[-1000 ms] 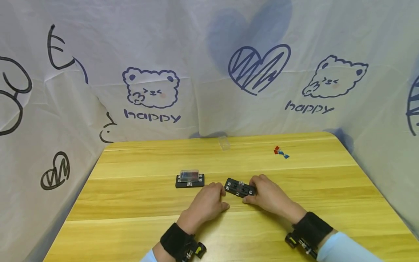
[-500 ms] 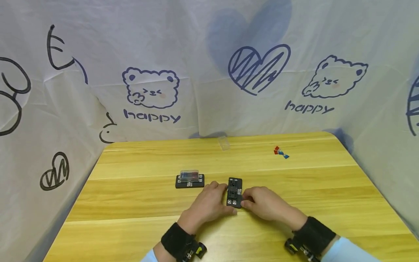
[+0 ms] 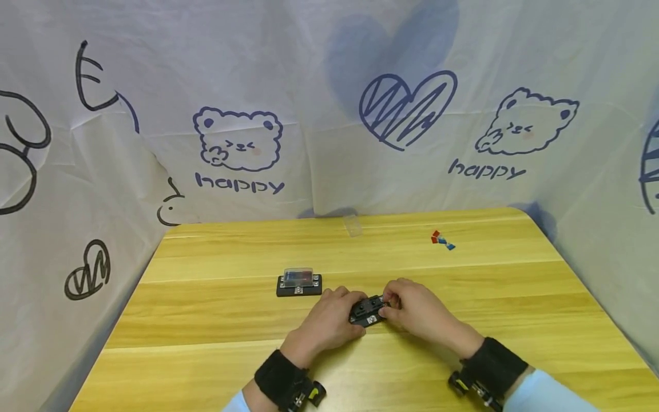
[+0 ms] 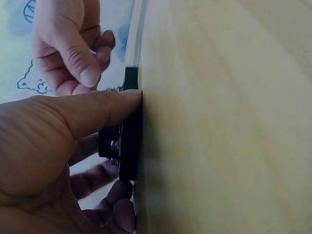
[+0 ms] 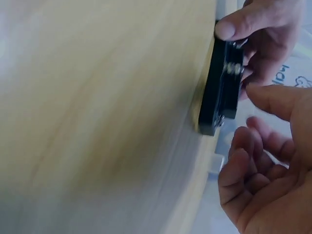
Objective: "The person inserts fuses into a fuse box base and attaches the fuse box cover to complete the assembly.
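Fingers of the left hand (image 3: 330,321) clamp the black block (image 3: 367,311), well in from the worktop's (image 3: 216,320) far edge; those of the right hand (image 3: 421,313) are parted beside it. A left-thumb slip could let it swivel.

I have an oblong black block (image 3: 363,313) with a raised middle (image 3: 366,306) and small silver screws, one at the middle of its near edge. Its top faces up, uncovered. It slants, right end farther from me, gripped at its left end by my left hand (image 3: 332,318), low at the wooden table (image 3: 206,320).
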The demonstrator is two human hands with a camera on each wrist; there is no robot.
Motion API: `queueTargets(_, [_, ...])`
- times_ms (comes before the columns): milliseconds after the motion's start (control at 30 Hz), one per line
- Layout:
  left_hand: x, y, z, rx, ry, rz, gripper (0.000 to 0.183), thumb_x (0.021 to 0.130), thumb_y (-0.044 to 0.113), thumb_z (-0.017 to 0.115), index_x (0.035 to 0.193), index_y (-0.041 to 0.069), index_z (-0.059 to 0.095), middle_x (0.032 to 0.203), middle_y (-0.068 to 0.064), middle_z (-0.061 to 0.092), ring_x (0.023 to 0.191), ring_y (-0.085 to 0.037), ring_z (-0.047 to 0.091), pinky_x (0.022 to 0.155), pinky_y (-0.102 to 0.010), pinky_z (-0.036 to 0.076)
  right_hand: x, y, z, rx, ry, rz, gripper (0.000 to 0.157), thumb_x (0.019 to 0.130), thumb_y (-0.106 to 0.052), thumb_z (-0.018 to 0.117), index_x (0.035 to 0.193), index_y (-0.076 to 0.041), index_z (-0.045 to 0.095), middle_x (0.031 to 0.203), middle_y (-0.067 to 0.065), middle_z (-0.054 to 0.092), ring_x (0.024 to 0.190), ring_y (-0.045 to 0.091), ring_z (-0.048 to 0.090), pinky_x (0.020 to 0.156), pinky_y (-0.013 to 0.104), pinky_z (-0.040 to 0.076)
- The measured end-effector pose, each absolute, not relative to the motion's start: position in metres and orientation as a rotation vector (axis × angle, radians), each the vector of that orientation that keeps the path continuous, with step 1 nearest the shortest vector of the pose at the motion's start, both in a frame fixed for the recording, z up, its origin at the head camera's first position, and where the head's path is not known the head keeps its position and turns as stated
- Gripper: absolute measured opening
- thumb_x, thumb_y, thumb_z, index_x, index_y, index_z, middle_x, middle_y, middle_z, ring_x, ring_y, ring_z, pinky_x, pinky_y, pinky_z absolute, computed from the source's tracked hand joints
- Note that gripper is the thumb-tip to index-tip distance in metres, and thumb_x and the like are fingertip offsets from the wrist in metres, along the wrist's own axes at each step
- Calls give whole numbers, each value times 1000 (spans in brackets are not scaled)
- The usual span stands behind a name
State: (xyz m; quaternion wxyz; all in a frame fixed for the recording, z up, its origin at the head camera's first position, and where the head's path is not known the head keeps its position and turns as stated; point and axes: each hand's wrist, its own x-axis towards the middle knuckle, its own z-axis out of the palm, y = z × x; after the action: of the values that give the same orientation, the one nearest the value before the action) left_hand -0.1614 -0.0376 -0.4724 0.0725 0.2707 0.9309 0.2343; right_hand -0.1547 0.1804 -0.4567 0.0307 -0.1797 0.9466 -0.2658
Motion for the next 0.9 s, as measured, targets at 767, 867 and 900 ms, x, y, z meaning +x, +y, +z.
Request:
queueTargets(767, [-167,-52,-476,709,2755,831,53,71,30,80,118,14,62,105,-1,58,95,-17,50,87,-36,48,-158,190,-469,-587,2854,-689,50,72,-32,83,114,-13,64,104,-1,58,81,12,51,73,34,47])
queueTargets(867, [-167,-52,-477,711,2758,838,54,72,31,80,119,13,63,105,-1,58,94,-16,51,87,-35,48,-158,190,-469,-577,2853,-688,50,72,-33,83,113,-13,64,103,-1,58,80,12,50,73,34,47])
queueTargets(900, [-167,-52,-478,712,2759,842,54,72,31,81,119,13,63,105,-1,58,94,-16,51,87,-35,48,-159,191,-469,-575,2849,-694,50,72,-34,83,113,-13,64,103,-1,58,80,12,50,73,34,47])
